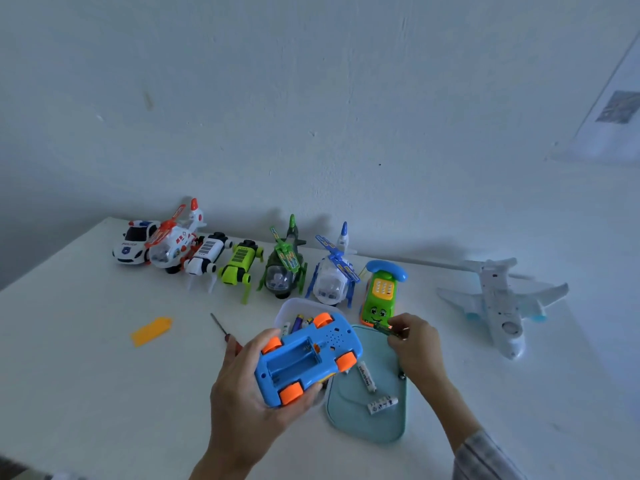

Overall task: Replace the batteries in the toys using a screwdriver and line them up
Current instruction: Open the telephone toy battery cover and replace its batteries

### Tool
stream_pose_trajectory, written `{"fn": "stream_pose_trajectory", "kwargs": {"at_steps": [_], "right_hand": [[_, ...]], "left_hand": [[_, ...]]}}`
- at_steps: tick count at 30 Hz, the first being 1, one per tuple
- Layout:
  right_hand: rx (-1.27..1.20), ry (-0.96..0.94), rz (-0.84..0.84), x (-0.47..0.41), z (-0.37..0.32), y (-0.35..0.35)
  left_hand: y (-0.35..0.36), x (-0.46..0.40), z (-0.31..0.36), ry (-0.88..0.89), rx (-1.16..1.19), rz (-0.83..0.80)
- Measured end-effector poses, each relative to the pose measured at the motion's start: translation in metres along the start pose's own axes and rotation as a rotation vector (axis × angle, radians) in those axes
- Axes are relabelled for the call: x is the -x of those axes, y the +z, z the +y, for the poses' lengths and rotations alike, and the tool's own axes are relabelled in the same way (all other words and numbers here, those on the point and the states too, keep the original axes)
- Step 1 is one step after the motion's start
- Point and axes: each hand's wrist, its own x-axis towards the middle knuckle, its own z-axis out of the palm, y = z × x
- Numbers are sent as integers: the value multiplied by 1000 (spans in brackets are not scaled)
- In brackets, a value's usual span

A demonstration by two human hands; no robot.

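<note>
My left hand [242, 393] grips a blue toy car [304, 358] with orange wheels, held upside down so its open battery bay faces up; the bay looks empty. My right hand [414, 344] pinches a small green battery [388, 330] just right of the car. A white tub [287, 308] holding several batteries sits behind the car. Two white batteries [375, 389] lie on the pale blue lid [349, 417]. The red-handled screwdriver [221, 329] lies on the table to the left, partly hidden by my left hand. An orange cover piece [150, 331] lies further left.
Along the wall stands a row of toys: a police car [133, 244], a red-white helicopter [175, 244], white [207, 254] and green [239, 266] robot dogs, a green helicopter [284, 268], a blue-white helicopter [334, 271] and a toy phone [379, 294]. A white plane [502, 303] lies at the right.
</note>
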Motion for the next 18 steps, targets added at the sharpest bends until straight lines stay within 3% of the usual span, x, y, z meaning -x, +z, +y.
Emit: {"fn": "stream_pose_trajectory", "kwargs": {"at_steps": [8, 18], "right_hand": [[-595, -68, -71, 19, -24, -49], [-836, -191, 102, 45, -70, -79]], "left_hand": [[26, 15, 12, -106, 14, 34], [38, 7, 31, -29, 36, 46]]}}
